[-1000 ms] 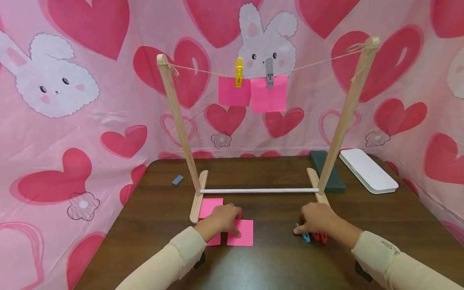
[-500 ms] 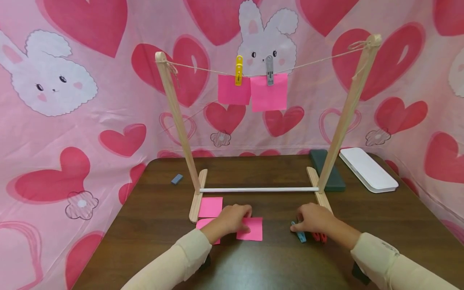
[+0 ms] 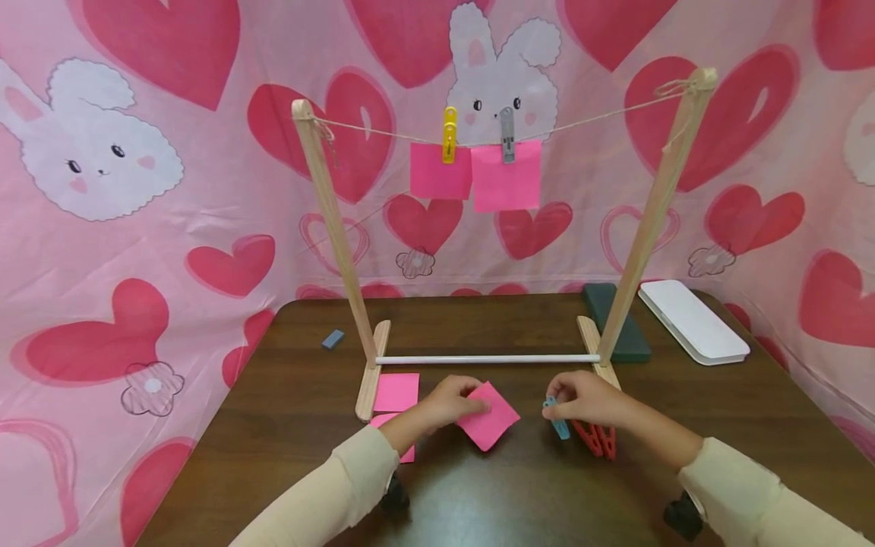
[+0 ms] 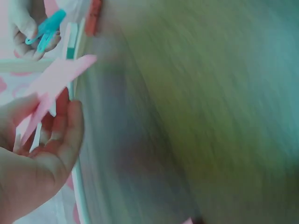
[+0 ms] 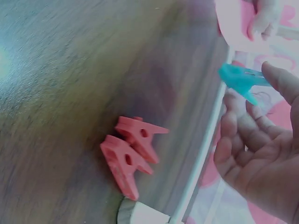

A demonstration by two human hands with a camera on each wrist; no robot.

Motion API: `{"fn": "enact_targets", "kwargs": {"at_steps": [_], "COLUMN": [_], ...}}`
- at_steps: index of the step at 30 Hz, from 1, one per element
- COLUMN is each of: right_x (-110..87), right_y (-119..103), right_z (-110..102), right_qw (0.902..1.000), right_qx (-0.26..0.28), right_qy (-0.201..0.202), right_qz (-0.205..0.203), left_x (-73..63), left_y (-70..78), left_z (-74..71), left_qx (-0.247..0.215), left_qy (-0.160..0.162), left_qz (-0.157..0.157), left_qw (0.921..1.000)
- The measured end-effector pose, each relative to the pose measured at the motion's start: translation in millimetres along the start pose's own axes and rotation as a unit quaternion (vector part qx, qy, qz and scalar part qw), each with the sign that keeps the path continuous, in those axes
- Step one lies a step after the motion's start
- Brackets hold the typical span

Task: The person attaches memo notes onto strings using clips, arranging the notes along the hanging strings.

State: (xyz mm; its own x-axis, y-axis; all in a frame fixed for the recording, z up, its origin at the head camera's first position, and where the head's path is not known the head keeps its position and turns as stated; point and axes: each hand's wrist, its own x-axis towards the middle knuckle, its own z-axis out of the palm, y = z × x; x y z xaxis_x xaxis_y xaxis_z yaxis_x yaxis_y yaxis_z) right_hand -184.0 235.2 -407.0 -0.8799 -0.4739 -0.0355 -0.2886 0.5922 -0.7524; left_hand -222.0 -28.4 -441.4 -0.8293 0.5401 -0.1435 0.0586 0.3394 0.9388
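Between thumb and fingers, my left hand [image 3: 446, 403] pinches a pink sticky note [image 3: 491, 427], tilted above the table. A light blue clothespin [image 3: 560, 428] is pinched by its handle end in my right hand [image 3: 591, 399]; in the right wrist view the clothespin [image 5: 243, 80] points away from the palm. Two red clothespins [image 5: 125, 161] lie on the table below that hand. Left of my left hand, another pink note [image 3: 396, 393] lies flat by the stand's foot, and one more is partly hidden under my forearm.
Behind my hands stands a wooden frame [image 3: 333, 213] with a white crossbar [image 3: 485, 360]. On its string, a yellow clothespin [image 3: 449, 137] and a grey clothespin [image 3: 507, 137] hold two pink notes. A small blue-grey block [image 3: 333, 339], dark green block [image 3: 632, 342] and white case [image 3: 693, 323] lie behind.
My left hand has slid a pink note rightward and lifted it off the table, turning it. My right hand has picked up the blue clothespin from beside the red ones.
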Motion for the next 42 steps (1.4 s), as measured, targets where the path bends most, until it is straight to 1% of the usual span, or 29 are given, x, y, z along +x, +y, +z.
{"fn": "enact_targets", "kwargs": {"at_steps": [1, 3, 5, 7, 9, 13, 16, 21, 26, 31, 34, 37, 40, 42], "right_x": [-0.3, -1.1, -2.1, -3.4, -4.8, -8.3, -10.9, -14.5, -16.2, -18.2, -19.2, -18.5, -16.1, -14.0], "right_y": [-2.0, -5.6, -7.8, -9.4, -10.9, -17.4, -27.7, -49.1, -67.3, -82.5, -93.5, -105.4, -117.5, -125.4], "right_z": [-1.8, -4.8, -7.6, -10.7, -14.4, -24.4, -34.0, -53.3, -71.2, -85.1, -94.2, -104.9, -116.0, -122.2], "right_qw": [0.9998, 0.9988, 0.9976, 0.9972, 0.9973, 0.9983, 0.9957, 0.9874, 0.9780, 0.9683, 0.9609, 0.9529, 0.9418, 0.9332], "right_qx": [0.017, 0.046, 0.064, 0.070, 0.070, 0.036, -0.002, -0.035, -0.057, -0.069, -0.082, -0.083, -0.075, -0.072], "right_qy": [-0.005, -0.016, -0.022, -0.023, -0.017, 0.028, 0.082, 0.152, 0.197, 0.237, 0.262, 0.288, 0.320, 0.340], "right_qz": [-0.006, -0.009, -0.011, -0.011, -0.015, -0.035, -0.043, -0.029, -0.036, -0.036, -0.037, -0.046, -0.072, -0.093], "left_x": [-0.1, -0.3, -0.4, -0.1, 0.4, 2.8, 5.7, 10.6, 16.7, 24.6, 29.9, 34.2, 36.8, 37.8], "left_y": [1.6, 4.3, 6.6, 8.3, 10.2, 17.6, 27.8, 53.2, 82.2, 108.7, 124.6, 140.4, 155.4, 164.0], "left_z": [1.7, 5.0, 7.8, 9.9, 11.2, 12.7, 12.8, 10.0, 7.2, 5.9, 5.9, 6.0, 6.1, 5.3], "left_qx": [-0.042, -0.109, -0.155, -0.173, -0.176, -0.172, -0.186, -0.223, -0.256, -0.277, -0.285, -0.296, -0.306, -0.309], "left_qy": [0.003, 0.009, 0.017, 0.024, 0.031, 0.039, 0.050, 0.071, 0.092, 0.109, 0.117, 0.116, 0.113, 0.109], "left_qz": [-0.018, -0.050, -0.074, -0.087, -0.093, -0.097, -0.094, -0.088, -0.081, -0.057, -0.040, -0.023, -0.005, 0.006], "left_qw": [0.9989, 0.9927, 0.9851, 0.9808, 0.9795, 0.9795, 0.9768, 0.9683, 0.9590, 0.9529, 0.9504, 0.9478, 0.9451, 0.9448]}}
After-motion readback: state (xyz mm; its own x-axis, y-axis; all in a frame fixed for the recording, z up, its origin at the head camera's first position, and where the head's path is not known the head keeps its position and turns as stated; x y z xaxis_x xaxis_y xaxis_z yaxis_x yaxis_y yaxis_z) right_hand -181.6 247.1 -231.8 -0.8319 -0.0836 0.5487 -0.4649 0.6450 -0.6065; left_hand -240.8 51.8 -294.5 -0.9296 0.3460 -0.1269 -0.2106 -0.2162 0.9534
